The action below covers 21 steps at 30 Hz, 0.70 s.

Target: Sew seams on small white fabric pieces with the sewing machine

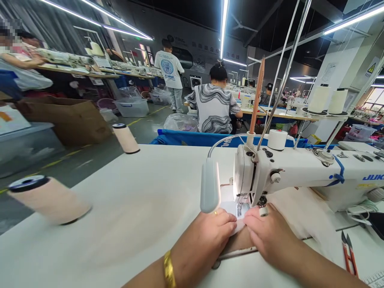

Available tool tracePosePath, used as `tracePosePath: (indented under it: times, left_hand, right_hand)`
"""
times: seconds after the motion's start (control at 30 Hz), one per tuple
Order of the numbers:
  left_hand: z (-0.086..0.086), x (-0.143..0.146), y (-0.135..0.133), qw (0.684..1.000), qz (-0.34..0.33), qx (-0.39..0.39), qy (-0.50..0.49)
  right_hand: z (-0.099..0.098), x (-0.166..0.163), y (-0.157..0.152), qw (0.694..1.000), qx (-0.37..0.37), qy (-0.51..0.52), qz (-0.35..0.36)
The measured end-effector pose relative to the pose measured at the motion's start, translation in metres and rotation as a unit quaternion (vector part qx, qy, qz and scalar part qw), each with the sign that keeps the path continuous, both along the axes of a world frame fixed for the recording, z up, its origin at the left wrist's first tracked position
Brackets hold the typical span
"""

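Note:
A white sewing machine point(285, 168) stands in front of me with its lit presser foot point(239, 210) between my hands. To the left of the foot, my left hand point(210, 232) has its fingers pressed together on the near edge of a pale piece of fabric point(300, 212). My right hand point(271, 232) grips the same fabric to the right of the foot, its fingers bent. From there the fabric spreads under the machine arm to the right. Exactly how the fingertips hold it is partly hidden. A small lamp point(210, 186) hangs just above my left hand.
Two cones of peach thread point(48, 200) point(126, 139) stand at the table's left edge. Red-handled snips point(349, 254) lie at the right, beside a ruler point(373, 278). White thread cones point(318, 100) sit on a stand. A seated person point(213, 104) works ahead.

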State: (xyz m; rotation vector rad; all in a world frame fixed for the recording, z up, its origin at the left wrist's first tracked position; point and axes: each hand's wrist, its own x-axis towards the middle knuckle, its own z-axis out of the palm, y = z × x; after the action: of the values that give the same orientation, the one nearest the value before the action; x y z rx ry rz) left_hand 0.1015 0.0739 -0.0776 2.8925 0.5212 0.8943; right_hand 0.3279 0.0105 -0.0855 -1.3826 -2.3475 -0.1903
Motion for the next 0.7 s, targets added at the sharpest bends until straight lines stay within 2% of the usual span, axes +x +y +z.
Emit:
tracePosePath:
  times: [0.33,0.57,0.7]
  left_hand:
    - [-0.0049,0.0017,0.0095,0.999,0.026,0.003,0.029]
    - [-0.0038,0.0025,0.0075,0.999,0.017,-0.019,-0.031]
    - [-0.0028,0.001,0.0069,0.999,0.018,-0.027,-0.031]
  right_hand:
    - [-0.0007,0.0002,0.002,0.999,-0.009,0.031,-0.012]
    - [-0.0021,0.0011,0.0021,0.999,0.017,0.04,-0.01]
    - [-0.002,0.0009,0.0026,0.999,0.015,0.04,-0.011]
